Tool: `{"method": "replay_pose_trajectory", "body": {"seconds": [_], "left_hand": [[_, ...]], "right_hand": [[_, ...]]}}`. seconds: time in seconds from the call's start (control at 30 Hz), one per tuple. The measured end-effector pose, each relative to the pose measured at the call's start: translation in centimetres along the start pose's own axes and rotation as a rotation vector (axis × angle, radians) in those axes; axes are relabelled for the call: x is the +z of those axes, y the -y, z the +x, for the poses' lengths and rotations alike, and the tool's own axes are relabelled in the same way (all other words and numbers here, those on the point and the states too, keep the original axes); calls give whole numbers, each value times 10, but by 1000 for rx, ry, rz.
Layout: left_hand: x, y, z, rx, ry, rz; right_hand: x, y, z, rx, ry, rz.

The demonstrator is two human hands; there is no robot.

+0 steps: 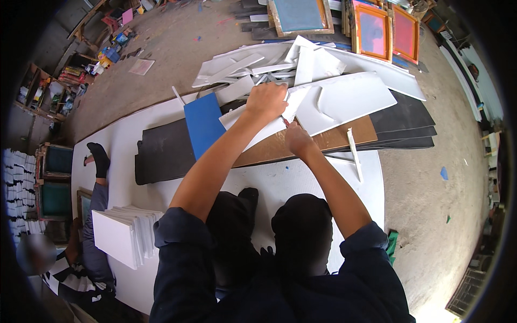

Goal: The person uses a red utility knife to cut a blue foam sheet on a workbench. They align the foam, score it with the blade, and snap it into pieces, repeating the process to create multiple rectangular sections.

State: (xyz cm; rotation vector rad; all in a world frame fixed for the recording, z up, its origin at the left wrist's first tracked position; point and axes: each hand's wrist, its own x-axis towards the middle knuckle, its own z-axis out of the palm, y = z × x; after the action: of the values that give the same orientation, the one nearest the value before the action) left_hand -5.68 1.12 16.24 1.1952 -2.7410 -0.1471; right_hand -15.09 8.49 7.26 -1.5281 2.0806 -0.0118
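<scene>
My left hand (266, 101) is closed on the edge of a white foam sheet (260, 132), above a brown board (344, 135). Just right of it and nearer to me, my right hand (299, 141) grips a small red-handled cutter (286, 123); its blade is too small to make out. The cutter's tip end lies against the white material between my hands. A larger white sheet (350, 99), with a thin curled strip (321, 102) on it, spreads to the right. To the left, a blue sheet (204, 124) lies across black sheets (167, 149).
White offcuts (231, 67) are heaped beyond my hands. Framed screens (372, 32) stand at the far right. A stack of white sheets (121, 234) stands at my left, beside another person (97, 237). A narrow white strip (354, 153) lies right of the brown board.
</scene>
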Motion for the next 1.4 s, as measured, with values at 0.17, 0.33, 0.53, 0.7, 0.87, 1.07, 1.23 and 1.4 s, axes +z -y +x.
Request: {"method": "replay_pose_trajectory", "body": {"seconds": [0.17, 0.33, 0.53, 0.7, 0.87, 1.07, 1.23, 1.4], "left_hand": [[5, -5, 3, 13, -11, 34], [6, 8, -2, 9, -59, 26], [7, 6, 6, 14, -73, 22], [12, 5, 3, -16, -114, 24], [16, 5, 1, -17, -132, 36], [13, -1, 1, 24, -106, 45], [12, 1, -3, 21, -74, 47], [11, -6, -3, 43, -82, 47]], "right_hand": [[8, -12, 11, -109, -13, 69], [-4, -9, -3, -51, 142, 256], [14, -8, 9, -83, -189, -57], [8, -9, 5, -109, -106, -188], [10, -11, -15, -99, -194, 34], [15, -24, -28, -162, -175, 66], [-29, 12, -24, -26, 188, 71], [-7, -7, -1, -39, 260, 179]]}}
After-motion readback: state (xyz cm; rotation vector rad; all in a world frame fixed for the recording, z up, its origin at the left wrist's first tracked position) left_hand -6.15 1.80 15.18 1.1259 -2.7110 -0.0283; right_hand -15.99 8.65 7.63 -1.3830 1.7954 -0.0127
